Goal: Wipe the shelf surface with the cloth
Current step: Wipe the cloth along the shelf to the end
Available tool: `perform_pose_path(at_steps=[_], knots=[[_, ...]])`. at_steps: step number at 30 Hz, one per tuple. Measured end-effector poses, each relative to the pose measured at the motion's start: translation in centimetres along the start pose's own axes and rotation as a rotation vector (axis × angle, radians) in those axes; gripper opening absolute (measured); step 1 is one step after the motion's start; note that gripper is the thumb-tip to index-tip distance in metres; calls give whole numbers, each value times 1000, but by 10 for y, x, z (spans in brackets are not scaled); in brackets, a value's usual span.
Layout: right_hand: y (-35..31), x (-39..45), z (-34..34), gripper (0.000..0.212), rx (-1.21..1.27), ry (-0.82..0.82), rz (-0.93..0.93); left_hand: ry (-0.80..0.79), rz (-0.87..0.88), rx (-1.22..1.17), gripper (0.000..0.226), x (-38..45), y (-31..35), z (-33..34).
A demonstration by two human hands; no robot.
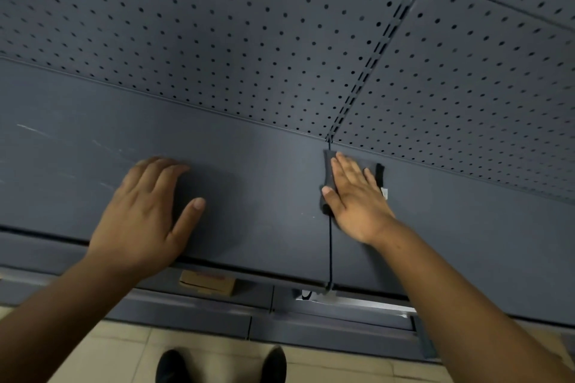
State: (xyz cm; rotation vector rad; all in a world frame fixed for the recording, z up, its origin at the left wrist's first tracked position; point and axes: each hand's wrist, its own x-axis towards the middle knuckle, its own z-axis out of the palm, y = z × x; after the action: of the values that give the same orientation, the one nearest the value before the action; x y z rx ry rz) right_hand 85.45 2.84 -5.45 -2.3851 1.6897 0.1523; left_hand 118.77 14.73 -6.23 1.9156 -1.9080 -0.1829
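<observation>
Right hand flat, fingers spread, pressing the dark cloth onto the shelf by its back edge; left hand rests open, empty, well apart toward the front edge.

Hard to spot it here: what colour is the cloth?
Dark grey, near the shelf's colour, flat under the right hand; head view.

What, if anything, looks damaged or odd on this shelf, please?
Pale scratches mark the shelf surface at far left, beyond the left hand. Small white specks sit between the hands. The cloth lies flat under the right hand.
</observation>
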Motion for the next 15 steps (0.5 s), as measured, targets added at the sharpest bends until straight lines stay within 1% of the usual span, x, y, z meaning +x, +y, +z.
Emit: perform_pose_path(at_steps=[5,8,10,11,12,13,15], knots=[[-20,-68,20,72,3,32,-74,27,4,-7,73,-1,-1,3],[-31,-85,24,71,-1,28,-87,41,13,-11,72,-1,-2,5],[-35,-88,18,70,46,19,-82,48,18,-7,73,0,-3,6],[-38,-91,13,70,105,32,-51,50,23,-9,73,0,-4,6],[-40,-92,6,69,171,92,0,55,27,-13,73,1,-3,6],[-44,-93,-1,67,205,213,41,63,25,-15,74,0,-3,5],[-54,-94,-11,50,140,482,93,64,21,-9,73,0,-3,6]])
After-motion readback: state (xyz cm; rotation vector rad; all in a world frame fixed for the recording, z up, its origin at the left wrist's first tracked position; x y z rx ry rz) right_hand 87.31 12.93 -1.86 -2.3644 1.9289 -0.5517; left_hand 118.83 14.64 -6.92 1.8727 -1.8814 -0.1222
